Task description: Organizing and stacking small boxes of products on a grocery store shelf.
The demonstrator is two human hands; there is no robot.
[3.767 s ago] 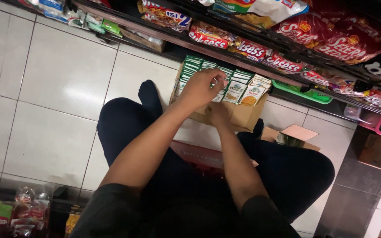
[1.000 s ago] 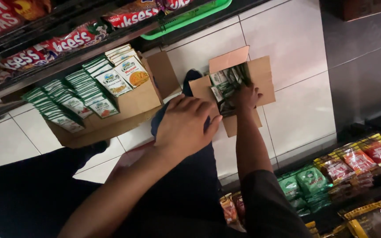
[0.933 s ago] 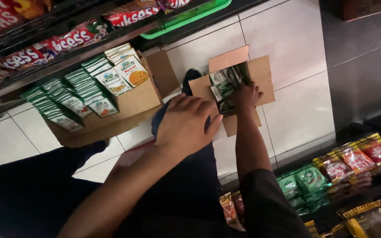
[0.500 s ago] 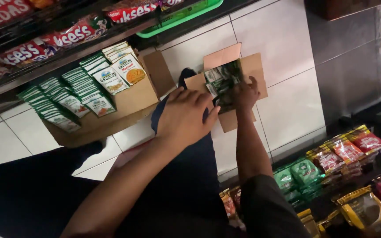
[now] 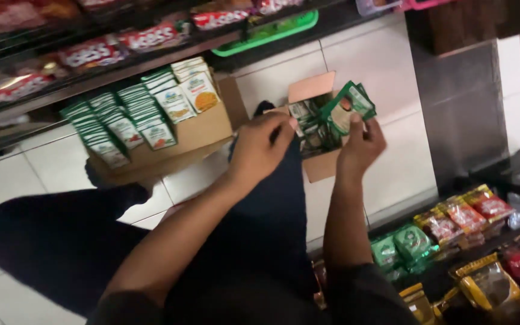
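Right hand (image 5: 361, 144) is raised with its wrist bent back, pinching a bunch of flat green sachets (image 5: 347, 108) just above the small open cardboard box (image 5: 317, 165). Left hand (image 5: 264, 144) hovers beside it, fingers curled, gripping nothing I can see. White floor tiles (image 5: 386, 72) lie open beyond.

cam: 1 only, on my head | faces: steeply down over my arms, tilted | range: close, hands mid-frame over small open box (image 5: 315, 129) | edges: floor tiles (image 5: 25, 174), shelf (image 5: 151, 57) up top | no 2nd view
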